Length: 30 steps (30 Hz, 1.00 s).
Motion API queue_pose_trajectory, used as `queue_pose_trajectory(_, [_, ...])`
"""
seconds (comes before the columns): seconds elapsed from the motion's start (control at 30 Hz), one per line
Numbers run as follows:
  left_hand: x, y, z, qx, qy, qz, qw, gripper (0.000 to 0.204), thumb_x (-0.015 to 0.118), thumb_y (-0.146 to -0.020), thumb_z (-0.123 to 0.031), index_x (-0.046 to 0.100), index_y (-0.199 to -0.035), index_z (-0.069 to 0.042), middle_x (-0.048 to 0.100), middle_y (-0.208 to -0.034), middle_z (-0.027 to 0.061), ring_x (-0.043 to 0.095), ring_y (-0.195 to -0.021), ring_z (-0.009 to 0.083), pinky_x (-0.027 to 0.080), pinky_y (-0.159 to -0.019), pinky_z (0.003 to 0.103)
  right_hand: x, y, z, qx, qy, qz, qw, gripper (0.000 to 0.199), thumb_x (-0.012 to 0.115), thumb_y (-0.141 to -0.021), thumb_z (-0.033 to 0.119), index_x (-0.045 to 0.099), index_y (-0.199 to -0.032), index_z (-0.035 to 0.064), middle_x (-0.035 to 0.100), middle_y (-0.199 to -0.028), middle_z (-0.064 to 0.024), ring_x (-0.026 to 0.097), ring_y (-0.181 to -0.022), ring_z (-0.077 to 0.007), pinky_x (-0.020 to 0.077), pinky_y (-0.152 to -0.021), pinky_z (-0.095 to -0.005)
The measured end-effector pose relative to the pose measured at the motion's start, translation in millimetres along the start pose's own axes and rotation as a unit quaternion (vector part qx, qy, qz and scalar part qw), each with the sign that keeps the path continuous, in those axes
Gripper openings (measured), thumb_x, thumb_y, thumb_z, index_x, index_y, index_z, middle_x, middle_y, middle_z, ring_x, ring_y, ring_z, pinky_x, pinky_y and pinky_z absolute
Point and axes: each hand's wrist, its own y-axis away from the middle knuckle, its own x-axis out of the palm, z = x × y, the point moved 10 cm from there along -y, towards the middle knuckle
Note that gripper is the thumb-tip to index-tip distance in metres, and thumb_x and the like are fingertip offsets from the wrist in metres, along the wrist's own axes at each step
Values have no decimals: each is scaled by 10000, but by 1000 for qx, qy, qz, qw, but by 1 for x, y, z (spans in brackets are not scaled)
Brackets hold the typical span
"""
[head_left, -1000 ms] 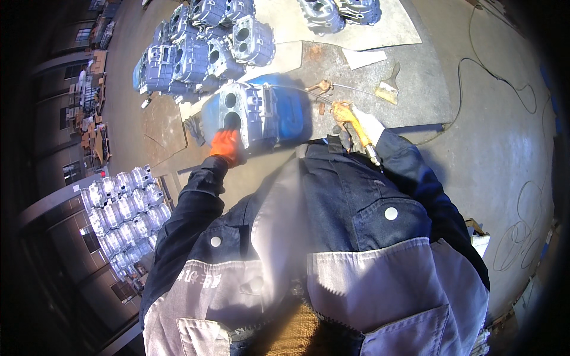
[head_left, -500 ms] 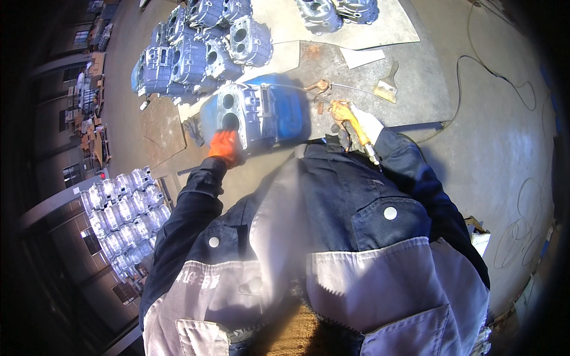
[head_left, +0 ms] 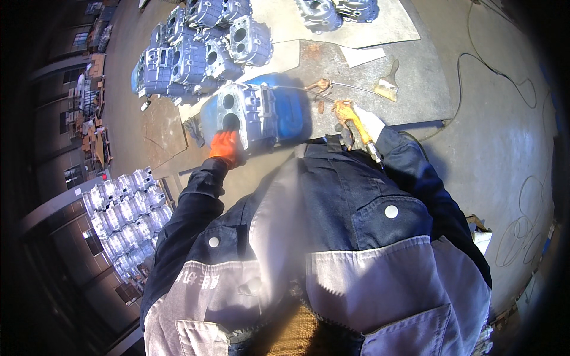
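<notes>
My left hand (head_left: 224, 148), in an orange glove, is closed on the near left edge of a grey metal engine casting (head_left: 252, 127) with two round bores. The casting rests on a blue block-like support (head_left: 291, 113) at the table's near edge. To its right, my right hand (head_left: 371, 121), its glove pale at the back, is wrapped round a yellow-orange air blow gun (head_left: 361, 132). The gun's thin nozzle tube reaches left toward the casting's upper side. A metal fitting sits at its lower end. Part of the right fingers is hidden.
Several similar castings (head_left: 190, 59) crowd the far left, with more (head_left: 320, 13) at the far middle. A flat brush (head_left: 388, 88) and a rusty tool (head_left: 320, 85) lie on the metal tabletop (head_left: 421, 89). A hose (head_left: 460, 89) trails over the floor; stacked shiny castings (head_left: 127, 216) stand at left.
My right hand and the blow gun have shifted very slightly to the right. My left hand and the casting stay where they were.
</notes>
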Motion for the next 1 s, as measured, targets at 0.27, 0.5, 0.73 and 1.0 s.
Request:
queue_pose_trajectory(0.27, [-6,0,-5,-1,-2,9,1000,452,604,-759,-313,530,-1066,11,587,-1114,210,521,-1132,340,325,-1045,426,6,-2,5,-10,87,-66,994,448,389,-1029,348,524,-1258,-13,639,-1076,-145,639,-930,-248,533,-801,-355])
queue_pose_trajectory(0.5, [-12,1,-6,25,-2,-46,999,438,626,-735,-273,537,-1056,12,598,-1075,218,540,-1056,364,387,-961,420,25,30,0,66,-60,-59,994,428,375,-1020,380,559,-1228,55,660,-891,-139,655,-663,-265,561,-575,-398])
queue_pose_trajectory(0.73, [-8,0,-4,19,-8,-56,998,420,605,-728,-239,544,-1054,20,600,-1079,221,535,-1044,381,392,-951,427,-1,15,-15,25,-119,-34,992,408,368,-1040,254,476,-1310,-31,601,-1099,-118,605,-934,-183,510,-798,-287])
queue_pose_trajectory(1.0, [-3,0,-2,9,2,-51,999,368,533,-746,-206,553,-1033,24,595,-1078,238,530,-1060,382,385,-961,426,-18,3,-26,21,22,-18,999,409,386,-1034,255,484,-1303,-38,611,-1126,-125,616,-978,-180,507,-831,-272])
